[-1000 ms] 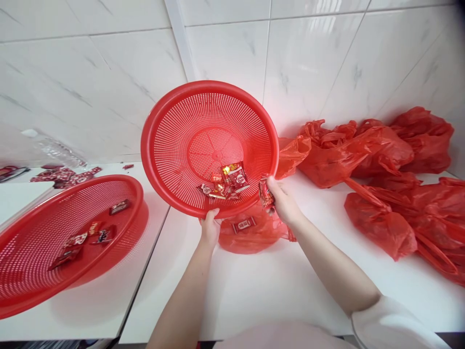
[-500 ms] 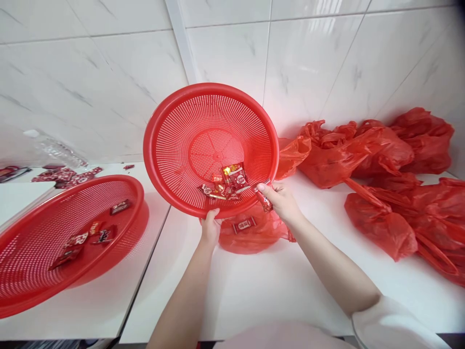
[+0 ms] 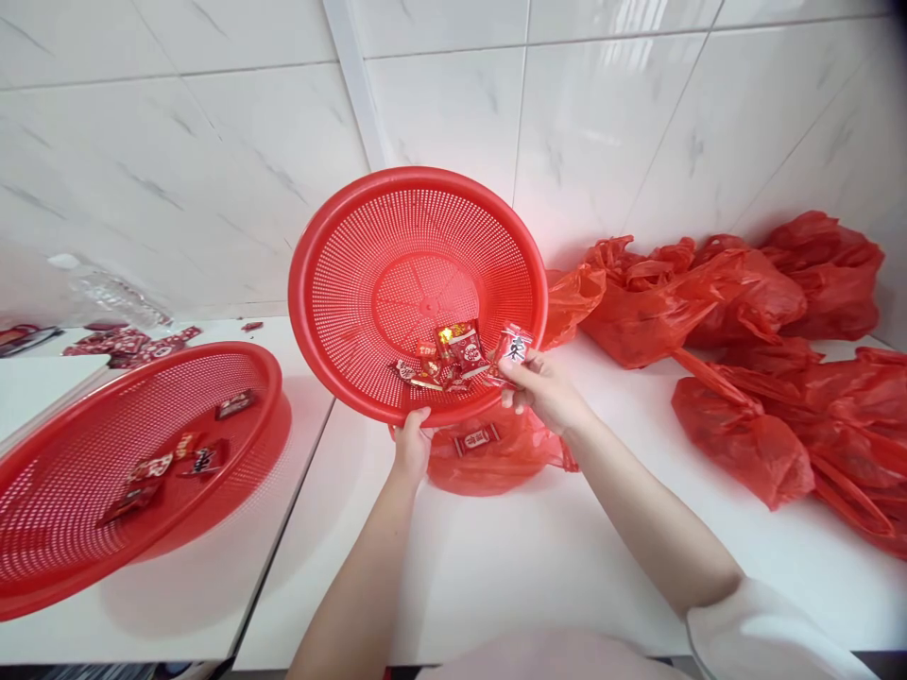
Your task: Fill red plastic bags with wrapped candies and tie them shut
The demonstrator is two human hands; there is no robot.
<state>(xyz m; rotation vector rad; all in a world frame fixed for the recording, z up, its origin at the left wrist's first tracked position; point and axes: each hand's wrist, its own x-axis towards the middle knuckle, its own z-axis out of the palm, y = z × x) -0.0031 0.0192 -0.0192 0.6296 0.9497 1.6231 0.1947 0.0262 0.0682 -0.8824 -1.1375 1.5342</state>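
Note:
A round red plastic colander (image 3: pixel 418 179) is tilted toward me above the table. My left hand (image 3: pixel 412 444) grips its lower rim, thumb over the edge and fingers hidden beneath. Several wrapped candies (image 3: pixel 457 354) in red and gold lie together at the low side of its inside. By the colander's right rim, my right hand (image 3: pixel 542 387) pinches a red-and-white candy packet (image 3: pixel 515 345) with a dark printed character. Below the colander, a red plastic bag (image 3: pixel 488 472) lies on the white table, with one red wrapped candy (image 3: pixel 476 439) on it.
At left stands a second red colander (image 3: pixel 273 378) holding several candies (image 3: pixel 202 460). Behind it are loose red packets (image 3: pixel 128 345) and a clear plastic bottle (image 3: pixel 110 288). Several filled red bags (image 3: pixel 638 312) sit at right, and a tiled wall (image 3: pixel 453 104) rises behind.
The packet in my right hand has turned so its printed white face shows, and the fingers have shifted around it. The colander has moved slightly right and down.

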